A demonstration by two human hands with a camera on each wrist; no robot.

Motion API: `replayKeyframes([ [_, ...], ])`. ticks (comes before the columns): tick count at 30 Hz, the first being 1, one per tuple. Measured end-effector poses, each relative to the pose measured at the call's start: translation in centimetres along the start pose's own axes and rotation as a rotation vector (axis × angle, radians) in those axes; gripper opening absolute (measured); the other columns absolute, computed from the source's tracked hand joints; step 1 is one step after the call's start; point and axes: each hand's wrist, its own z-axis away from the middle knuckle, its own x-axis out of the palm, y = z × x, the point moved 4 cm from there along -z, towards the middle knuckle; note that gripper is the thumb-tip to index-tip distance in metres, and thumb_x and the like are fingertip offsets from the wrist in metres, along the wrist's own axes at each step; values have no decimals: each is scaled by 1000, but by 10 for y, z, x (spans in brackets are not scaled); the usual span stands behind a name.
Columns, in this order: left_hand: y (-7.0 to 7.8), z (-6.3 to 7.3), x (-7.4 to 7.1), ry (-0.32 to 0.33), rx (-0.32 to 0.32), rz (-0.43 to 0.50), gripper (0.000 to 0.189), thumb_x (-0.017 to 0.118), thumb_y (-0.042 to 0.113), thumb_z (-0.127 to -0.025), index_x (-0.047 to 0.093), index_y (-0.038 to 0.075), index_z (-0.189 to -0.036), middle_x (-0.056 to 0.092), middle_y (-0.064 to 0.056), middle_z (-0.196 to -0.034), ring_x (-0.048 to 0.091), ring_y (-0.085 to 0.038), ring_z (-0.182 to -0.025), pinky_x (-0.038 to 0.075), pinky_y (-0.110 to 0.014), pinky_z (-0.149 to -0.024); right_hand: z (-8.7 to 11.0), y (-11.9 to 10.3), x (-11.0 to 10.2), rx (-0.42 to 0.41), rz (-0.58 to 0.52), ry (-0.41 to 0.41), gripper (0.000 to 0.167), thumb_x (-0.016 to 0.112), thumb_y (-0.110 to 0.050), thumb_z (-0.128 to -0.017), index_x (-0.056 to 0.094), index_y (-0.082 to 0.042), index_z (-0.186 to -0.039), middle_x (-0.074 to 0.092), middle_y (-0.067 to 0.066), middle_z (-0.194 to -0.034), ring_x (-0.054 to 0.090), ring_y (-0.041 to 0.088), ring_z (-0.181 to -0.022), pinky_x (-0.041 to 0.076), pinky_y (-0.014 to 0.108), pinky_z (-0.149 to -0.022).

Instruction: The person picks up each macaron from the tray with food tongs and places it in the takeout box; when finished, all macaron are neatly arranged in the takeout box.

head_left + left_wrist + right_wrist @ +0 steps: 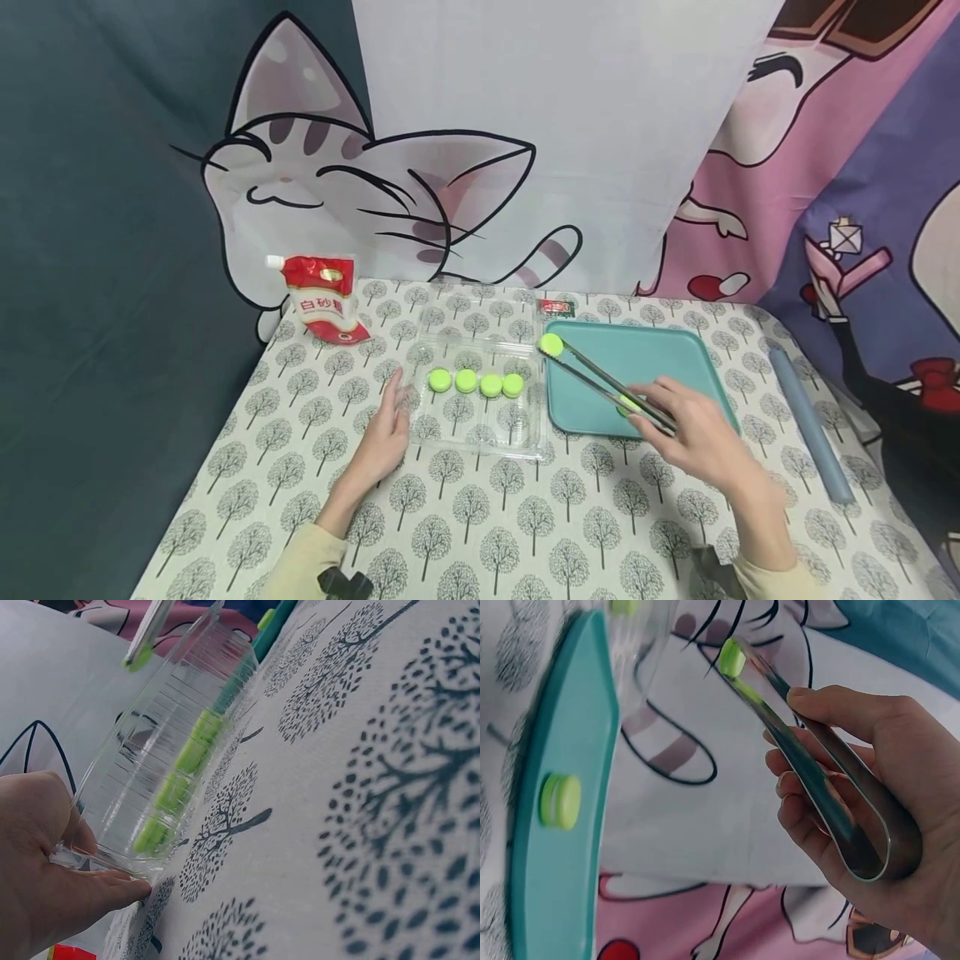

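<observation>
My right hand (693, 429) grips metal tongs (802, 761), and a green macaron (551, 345) is pinched between the tips. The tongs reach over the left edge of a teal tray (675, 354), with that macaron near the box's right side. Another green macaron (560, 802) lies on the tray, partly hidden behind the tongs in the head view. At the left, my left hand (386, 433) holds the side wall of a clear plastic box (480, 450), fingers on both sides of it in the left wrist view. Several green macarons (467, 381) stand in a row inside the box.
The box's clear lid (480, 317) lies folded back toward the wall. A red and white pouch (322, 300) stands at the back left. Behind the tray is a small red and green packet (557, 309). Right of the tray lies a blue-grey bar (810, 425).
</observation>
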Motion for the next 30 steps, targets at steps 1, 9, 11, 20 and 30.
replayKeyframes([
  [1, 0, 0, 0, 0, 1, 1, 68, 37, 7, -107, 3, 19, -165, 36, -22, -161, 35, -43, -148, 23, -58, -125, -3, -3, 1, -10, -4, -4, 36, 81, -7, -80, 72, -3, -114, 56, -12, -81, 46, -2, -64, 45, 17, -52],
  [9, 1, -1, 1, -5, 2, 4, 68, 37, 7, -107, 3, 18, -165, 36, -21, -161, 33, -43, -148, 21, -59, -125, -25, -23, 14, -69, -7, -85, 37, 80, -15, -84, 71, -5, -118, 57, -10, -83, 42, -2, -61, 43, 16, -53],
  [11, 1, 0, 0, -3, 2, 2, 68, 37, 7, -107, 3, 17, -165, 36, -21, -161, 33, -43, -148, 21, -59, -125, -31, -28, 19, -77, -25, -118, 37, 79, -15, -85, 71, -4, -119, 58, -9, -83, 40, -3, -59, 41, 15, -50],
  [20, 1, 1, 0, 1, 12, -11, 68, 37, 6, -107, 3, 17, -165, 37, -23, -160, 35, -45, -147, 23, -60, -124, -58, -49, 52, -145, -109, -273, 34, 74, -16, -91, 70, -1, -122, 64, -1, -92, 37, -6, -59, 43, 15, -51],
  [30, 2, 0, -1, 1, 20, 3, 68, 37, 5, -106, 3, 17, -165, 36, -23, -160, 35, -45, -147, 26, -59, -123, -74, -68, 89, -177, -99, -423, 36, 71, -18, -93, 68, -1, -125, 70, 15, -125, 58, 2, -67, 60, 26, -78],
])
